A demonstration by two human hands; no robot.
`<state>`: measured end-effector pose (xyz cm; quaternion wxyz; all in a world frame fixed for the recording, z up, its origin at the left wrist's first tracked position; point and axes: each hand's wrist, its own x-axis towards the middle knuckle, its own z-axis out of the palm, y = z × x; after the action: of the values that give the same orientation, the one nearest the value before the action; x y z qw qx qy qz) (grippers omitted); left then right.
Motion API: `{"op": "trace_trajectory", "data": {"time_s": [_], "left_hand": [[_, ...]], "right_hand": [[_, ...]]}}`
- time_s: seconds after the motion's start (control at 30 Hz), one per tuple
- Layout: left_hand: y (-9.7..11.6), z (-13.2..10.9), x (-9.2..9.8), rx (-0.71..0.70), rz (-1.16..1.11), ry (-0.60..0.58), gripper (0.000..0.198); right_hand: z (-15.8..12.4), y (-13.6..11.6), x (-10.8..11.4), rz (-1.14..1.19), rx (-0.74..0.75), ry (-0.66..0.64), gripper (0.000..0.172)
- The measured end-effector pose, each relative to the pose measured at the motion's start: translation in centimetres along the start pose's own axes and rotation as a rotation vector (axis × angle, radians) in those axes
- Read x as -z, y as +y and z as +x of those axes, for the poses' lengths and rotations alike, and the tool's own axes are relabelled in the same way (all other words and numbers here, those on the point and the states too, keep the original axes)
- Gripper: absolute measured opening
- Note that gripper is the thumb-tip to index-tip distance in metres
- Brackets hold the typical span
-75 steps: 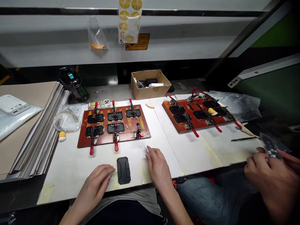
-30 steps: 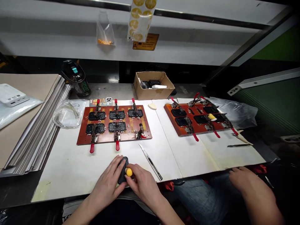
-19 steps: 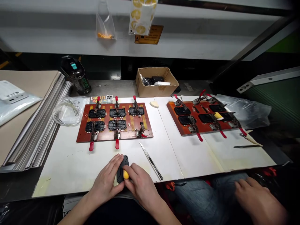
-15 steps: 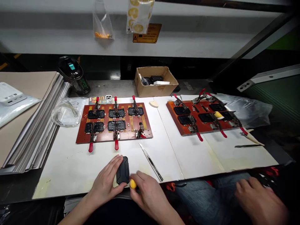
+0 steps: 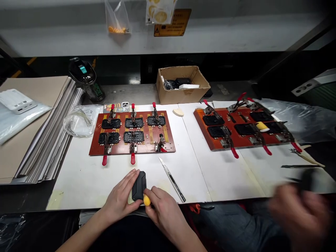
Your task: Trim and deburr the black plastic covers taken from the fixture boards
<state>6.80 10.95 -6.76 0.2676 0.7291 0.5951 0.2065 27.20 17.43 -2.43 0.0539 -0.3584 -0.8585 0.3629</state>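
Black casing is lying under your left hand, whose fingers are gripping its left edge. Your right hand is pinching a yellow piece against its near corner.

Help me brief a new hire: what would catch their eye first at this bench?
Near the front edge, the left hand steadies a small black case while the right hand holds a yellow piece against its near end. Behind them lies a red-brown clamp board with red-handled clamps, and a second board sits to the right. A co-worker's blurred hand is at the lower right.
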Motion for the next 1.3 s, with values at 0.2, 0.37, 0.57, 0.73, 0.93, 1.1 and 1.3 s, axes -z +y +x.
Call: {"op": "trace_trajectory", "data": {"time_s": [0.2,0.37,0.57,0.73,0.93,1.1,1.3], "left_hand": [[0.0,0.1,0.2,-0.003,0.007,-0.003,0.087],[0.1,0.1,0.2,-0.003,0.013,0.010,0.090],[0.0,-0.1,0.1,-0.015,0.014,0.019,0.087],[0.0,-0.1,0.1,-0.001,0.012,0.002,0.090],[-0.1,0.0,0.2,-0.015,0.002,0.015,0.089],[-0.2,0.1,0.1,-0.021,-0.019,0.023,0.088],[0.1,0.1,0.1,0.005,-0.018,0.017,0.089]], "right_hand": [[-0.9,7.1,8.4,0.016,0.027,0.221,0.030],[-3.7,14.4,12.7,-0.304,0.053,0.359,0.043],[-7.9,16.4,11.5,-0.142,0.055,0.046,0.076],[-6.0,12.1,9.2,0.086,-0.055,0.281,0.035],[0.7,3.3,1.4,0.131,-0.123,0.364,0.029],[2.4,1.8,-0.4,0.098,-0.125,0.351,0.031],[3.0,2.4,0.1,0.092,-0.247,0.456,0.028]]}}
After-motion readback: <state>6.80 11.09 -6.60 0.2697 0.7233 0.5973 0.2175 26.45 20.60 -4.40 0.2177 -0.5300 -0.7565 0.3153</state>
